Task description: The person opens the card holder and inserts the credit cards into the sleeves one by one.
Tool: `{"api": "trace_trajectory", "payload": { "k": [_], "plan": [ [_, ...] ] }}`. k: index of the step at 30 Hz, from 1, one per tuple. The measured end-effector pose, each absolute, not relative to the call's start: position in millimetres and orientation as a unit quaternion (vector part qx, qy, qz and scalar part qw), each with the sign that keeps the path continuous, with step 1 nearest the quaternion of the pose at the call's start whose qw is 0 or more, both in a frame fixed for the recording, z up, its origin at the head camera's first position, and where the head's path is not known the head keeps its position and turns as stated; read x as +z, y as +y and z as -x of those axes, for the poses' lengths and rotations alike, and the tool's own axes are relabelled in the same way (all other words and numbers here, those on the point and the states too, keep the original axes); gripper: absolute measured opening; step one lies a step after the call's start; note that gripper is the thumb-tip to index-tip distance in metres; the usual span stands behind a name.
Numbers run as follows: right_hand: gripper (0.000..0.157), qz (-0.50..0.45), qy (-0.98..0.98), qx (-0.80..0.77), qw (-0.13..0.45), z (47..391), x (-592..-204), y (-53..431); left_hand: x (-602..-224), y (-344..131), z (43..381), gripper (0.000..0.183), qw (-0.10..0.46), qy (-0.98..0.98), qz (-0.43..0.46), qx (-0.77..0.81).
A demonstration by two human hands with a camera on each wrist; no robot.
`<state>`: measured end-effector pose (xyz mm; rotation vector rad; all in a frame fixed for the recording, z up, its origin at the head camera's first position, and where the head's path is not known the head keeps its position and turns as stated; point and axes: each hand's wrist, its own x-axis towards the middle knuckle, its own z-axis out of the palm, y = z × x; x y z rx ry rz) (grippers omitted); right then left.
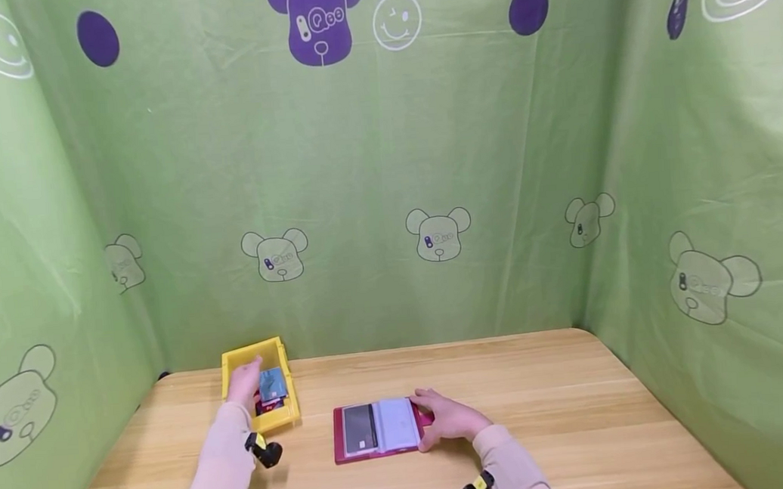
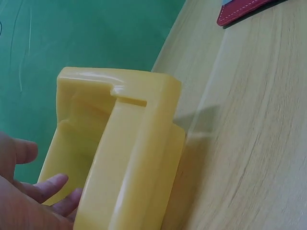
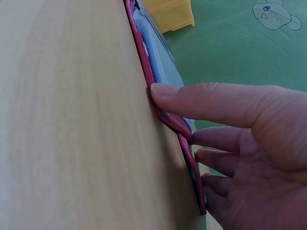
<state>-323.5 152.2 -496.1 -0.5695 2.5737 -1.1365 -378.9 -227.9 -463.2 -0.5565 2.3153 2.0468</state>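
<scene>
A red card holder point(image 1: 339, 434) lies spread flat on the table, with clear sleeves inside and a dark card point(image 1: 360, 428) in its left half. My right hand point(image 1: 448, 416) holds its right side, thumb on the near edge point(image 3: 152, 96) and fingers along the right end. Over at the left, my left hand point(image 1: 244, 382) reaches into a yellow bin point(image 1: 287, 416). Its fingers are apart and loosely bent in the left wrist view, with nothing visible between them. Beside that hand, a blue card point(image 1: 272, 385) lies on top of darker red cards point(image 1: 269, 407) inside the bin.
The wooden table point(image 1: 582, 428) reaches to green curtains point(image 1: 367, 291) printed with bear heads, at the back and both sides. The bin's walls rise around my left hand. Bare wood separates the bin from the card holder.
</scene>
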Motion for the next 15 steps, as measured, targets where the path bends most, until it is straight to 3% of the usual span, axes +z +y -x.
{"api": "trace_trajectory", "payload": {
  "k": [15],
  "plan": [
    [0.093, 0.195, 0.886, -0.397, 0.137, 323.6, -497.5, 152.6, -465.1, -225.2, 381.2, 0.046, -0.064, 0.814, 0.163, 0.554]
  ]
}}
